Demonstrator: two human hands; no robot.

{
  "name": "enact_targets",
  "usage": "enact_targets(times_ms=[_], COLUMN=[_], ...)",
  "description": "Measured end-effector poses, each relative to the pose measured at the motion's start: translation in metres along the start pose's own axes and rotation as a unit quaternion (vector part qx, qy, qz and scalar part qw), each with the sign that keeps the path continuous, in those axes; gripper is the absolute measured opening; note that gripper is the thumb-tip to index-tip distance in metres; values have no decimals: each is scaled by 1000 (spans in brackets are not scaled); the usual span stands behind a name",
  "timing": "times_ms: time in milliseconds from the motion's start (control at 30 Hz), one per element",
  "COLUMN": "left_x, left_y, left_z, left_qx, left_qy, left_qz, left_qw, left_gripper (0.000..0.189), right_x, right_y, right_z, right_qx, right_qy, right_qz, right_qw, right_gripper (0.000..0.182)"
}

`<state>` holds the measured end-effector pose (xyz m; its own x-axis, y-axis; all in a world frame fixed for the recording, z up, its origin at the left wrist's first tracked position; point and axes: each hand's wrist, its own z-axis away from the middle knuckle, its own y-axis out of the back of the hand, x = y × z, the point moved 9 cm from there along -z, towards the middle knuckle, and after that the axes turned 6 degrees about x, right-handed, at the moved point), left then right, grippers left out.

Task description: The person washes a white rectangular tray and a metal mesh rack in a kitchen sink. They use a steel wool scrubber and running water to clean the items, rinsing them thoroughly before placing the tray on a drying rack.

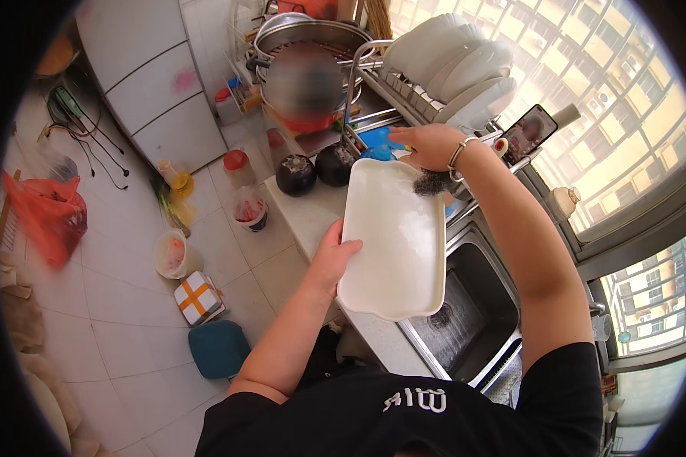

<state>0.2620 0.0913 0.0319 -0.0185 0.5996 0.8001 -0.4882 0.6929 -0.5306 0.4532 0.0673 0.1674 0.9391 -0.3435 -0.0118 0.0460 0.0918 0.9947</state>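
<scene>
A cream rectangular plastic tray (394, 240) is tilted up over the counter edge and the sink. My left hand (328, 260) grips its left rim, thumb on the inner face. My right hand (431, 145) reaches past the tray's far end, its fingers beside a blue plastic item (377, 140). A dark mesh scrubber (431, 183) shows just below my right palm, at the tray's far right corner. Whether my fingers hold it or the blue item is hidden. A bracelet (460, 157) circles my right wrist.
The stainless steel sink (474, 308) lies to the right. Two dark round lidded pots or vegetables (296, 175) sit on the counter (371, 337). Beyond stand a dish rack (371, 80) with plates and a propped phone (530, 133). Tubs and a teal stool (219, 349) occupy the floor.
</scene>
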Motion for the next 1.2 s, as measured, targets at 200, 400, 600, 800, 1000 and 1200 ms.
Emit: enact_targets(times_ms=[200, 400, 600, 800, 1000, 1200], left_x=[-22, -27, -20, -20, -36, -125], left_y=[-23, -36, -35, -6, -2, -79], left_z=[-9, -15, -12, 11, 40, 34], left_qx=[31, 31, 37, 25, -39, -154], left_qy=[-43, -51, -44, -25, 70, 173], left_qz=[65, 119, 105, 26, -111, -181], left_qw=[996, 991, 993, 999, 991, 956], left_gripper=[52, 51, 51, 53, 54, 56], right_x=[-8, -2, 4, -3, 8, 57], right_y=[8, 0, -14, 15, -24, -98], right_z=[-9, -2, -1, 53, 174, 259], right_qx=[-88, -59, -67, 134, 182, 201], right_qy=[24, 27, 3, -2, -138, -255], right_qz=[38, -6, -17, -210, -383, -328], right_qw=[995, 998, 998, 969, 895, 887], right_gripper=[59, 58, 58, 53, 38, 37])
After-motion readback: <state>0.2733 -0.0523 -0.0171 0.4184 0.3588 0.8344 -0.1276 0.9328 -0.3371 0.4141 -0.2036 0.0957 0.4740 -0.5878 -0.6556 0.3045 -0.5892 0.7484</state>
